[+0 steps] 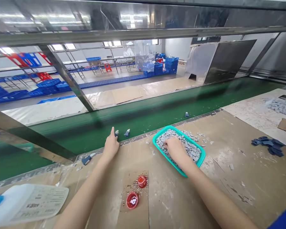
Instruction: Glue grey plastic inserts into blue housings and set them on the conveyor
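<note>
My left hand reaches to the edge of the green conveyor belt, its fingertips at a small grey and blue part standing on the belt. A second such part stands just to its right. My right hand rests palm down in a teal tray filled with several small grey pieces, fingers curled into the pile. What the fingers hold is hidden.
Two red caps lie on a cardboard sheet near me. A white bottle lies at the lower left. Another small part rides the belt farther right. Blue pieces and loose grey bits lie on the bench.
</note>
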Motion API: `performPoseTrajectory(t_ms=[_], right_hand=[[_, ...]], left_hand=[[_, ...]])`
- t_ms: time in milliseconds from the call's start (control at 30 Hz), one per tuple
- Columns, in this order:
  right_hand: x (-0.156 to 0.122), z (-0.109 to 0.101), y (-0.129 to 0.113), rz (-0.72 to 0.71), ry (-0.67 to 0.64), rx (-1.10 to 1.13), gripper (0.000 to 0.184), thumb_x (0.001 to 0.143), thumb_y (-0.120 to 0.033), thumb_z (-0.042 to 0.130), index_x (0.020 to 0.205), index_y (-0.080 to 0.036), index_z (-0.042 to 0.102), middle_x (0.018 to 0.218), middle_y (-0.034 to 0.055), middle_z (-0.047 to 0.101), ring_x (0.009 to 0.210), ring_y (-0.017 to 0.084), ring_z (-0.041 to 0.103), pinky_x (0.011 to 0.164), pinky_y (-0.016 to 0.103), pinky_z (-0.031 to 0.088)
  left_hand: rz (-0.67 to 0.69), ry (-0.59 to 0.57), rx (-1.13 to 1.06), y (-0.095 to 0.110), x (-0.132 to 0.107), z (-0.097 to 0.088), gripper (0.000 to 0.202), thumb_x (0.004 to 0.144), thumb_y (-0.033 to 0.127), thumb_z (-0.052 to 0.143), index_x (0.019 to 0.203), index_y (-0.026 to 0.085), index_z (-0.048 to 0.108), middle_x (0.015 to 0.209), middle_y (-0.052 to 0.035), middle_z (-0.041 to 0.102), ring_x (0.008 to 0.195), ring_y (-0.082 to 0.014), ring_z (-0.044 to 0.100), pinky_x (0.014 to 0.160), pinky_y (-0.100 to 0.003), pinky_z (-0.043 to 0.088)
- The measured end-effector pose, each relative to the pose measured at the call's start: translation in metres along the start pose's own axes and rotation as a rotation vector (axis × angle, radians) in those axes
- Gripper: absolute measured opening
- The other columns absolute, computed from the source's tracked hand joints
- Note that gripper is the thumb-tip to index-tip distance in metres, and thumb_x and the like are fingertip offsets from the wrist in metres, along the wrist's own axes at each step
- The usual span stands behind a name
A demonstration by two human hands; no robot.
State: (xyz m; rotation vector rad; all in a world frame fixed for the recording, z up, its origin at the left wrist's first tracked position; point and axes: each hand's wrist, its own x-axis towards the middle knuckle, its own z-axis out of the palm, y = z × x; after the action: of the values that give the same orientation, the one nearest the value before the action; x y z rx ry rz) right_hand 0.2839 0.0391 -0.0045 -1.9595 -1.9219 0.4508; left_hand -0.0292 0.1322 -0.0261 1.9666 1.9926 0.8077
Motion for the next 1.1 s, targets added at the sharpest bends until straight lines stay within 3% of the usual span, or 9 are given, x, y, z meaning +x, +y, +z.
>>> performPoseTrajectory(t_ms=[100,233,333,400,500,633,833,1000,1100], right_hand=[[-0.003,0.001,0.001,0.005,0.033,0.005,0.006,0.076,-0.014,0.067,0.071,-0.016,0.068,0.081,0.0122,0.065,0.097,0.029,0.054,0.069,0.029,0.039],[-0.009,-0.004,0.005,-0.009,0.067,0.097,0.006,0.078,-0.02,0.065,0.072,-0.018,0.066,0.074,0.0053,0.066,0.079,0.022,0.059,0.067,0.028,0.04],[-0.016,-0.011,0.004,-0.008,0.104,0.187,0.014,0.082,-0.024,0.06,0.094,-0.019,0.066,0.077,0.0031,0.067,0.071,0.019,0.061,0.065,0.028,0.043],[-0.024,-0.017,0.002,-0.033,0.114,0.239,0.025,0.085,-0.025,0.055,0.108,-0.02,0.063,0.083,0.0029,0.068,0.072,0.018,0.062,0.068,0.028,0.046],[-0.042,-0.023,-0.003,-0.049,0.075,0.526,0.021,0.086,-0.03,0.053,0.1,-0.021,0.066,0.089,0.004,0.069,0.077,0.018,0.064,0.069,0.029,0.05],[-0.067,-0.016,-0.017,0.027,-0.122,0.972,0.018,0.078,-0.036,0.065,0.08,-0.018,0.065,0.074,0.0051,0.069,0.072,0.021,0.065,0.059,0.029,0.052],[-0.091,0.009,-0.039,-0.02,-0.241,1.064,0.027,0.076,-0.042,0.069,0.073,-0.015,0.065,0.063,0.0036,0.065,0.058,0.016,0.059,0.053,0.025,0.047],[-0.096,0.023,-0.046,0.09,-0.289,1.142,0.037,0.073,-0.049,0.07,0.063,-0.013,0.065,0.06,0.0072,0.066,0.053,0.016,0.059,0.054,0.027,0.048],[-0.098,0.028,-0.05,0.14,-0.321,1.178,0.039,0.067,-0.05,0.075,0.073,-0.012,0.067,0.065,0.0088,0.069,0.057,0.017,0.062,0.056,0.027,0.05]], left_hand=[[0.022,0.033,0.061,0.003,0.01,0.009,0.054,0.087,0.02,0.045,0.139,0.01,0.031,0.116,-0.0172,0.057,0.113,-0.0293,0.05,0.094,-0.048,0.038],[0.033,0.051,0.077,0.013,0.01,0.017,0.04,0.088,0.037,0.05,0.122,0.014,0.05,0.119,-0.012,0.054,0.114,-0.0274,0.047,0.097,-0.051,0.034],[0.001,0.016,0.026,0.019,0.011,0.019,0.036,0.085,0.037,0.056,0.113,0.014,0.055,0.114,-0.0102,0.056,0.109,-0.0258,0.051,0.093,-0.05,0.038],[-0.04,0.008,-0.038,0.022,0.011,0.017,0.036,0.085,0.035,0.056,0.114,0.014,0.054,0.114,-0.0106,0.057,0.106,-0.0252,0.053,0.092,-0.049,0.04],[-0.088,-0.01,-0.189,0.028,-0.001,0.002,0.036,0.086,0.033,0.056,0.116,0.013,0.054,0.111,-0.0107,0.06,0.101,-0.0236,0.057,0.091,-0.048,0.043],[-0.1,-0.06,-0.468,0.046,-0.057,-0.032,0.04,0.083,0.038,0.056,0.114,0.013,0.057,0.113,-0.0118,0.063,0.103,-0.0234,0.06,0.091,-0.038,0.046],[-0.273,-0.138,-0.81,0.071,-0.167,-0.084,0.039,0.081,0.042,0.06,0.112,0.018,0.059,0.117,-0.0109,0.062,0.109,-0.0228,0.058,0.093,-0.033,0.046],[-0.552,-0.025,-1.052,0.068,-0.227,-0.088,0.03,0.072,0.035,0.072,0.095,0.02,0.061,0.098,-0.0039,0.067,0.101,-0.0166,0.06,0.087,-0.021,0.046],[-0.642,0.084,-1.138,0.064,-0.247,-0.078,0.033,0.066,0.033,0.077,0.092,0.02,0.061,0.09,-0.0011,0.068,0.091,-0.0126,0.062,0.079,-0.015,0.047]])
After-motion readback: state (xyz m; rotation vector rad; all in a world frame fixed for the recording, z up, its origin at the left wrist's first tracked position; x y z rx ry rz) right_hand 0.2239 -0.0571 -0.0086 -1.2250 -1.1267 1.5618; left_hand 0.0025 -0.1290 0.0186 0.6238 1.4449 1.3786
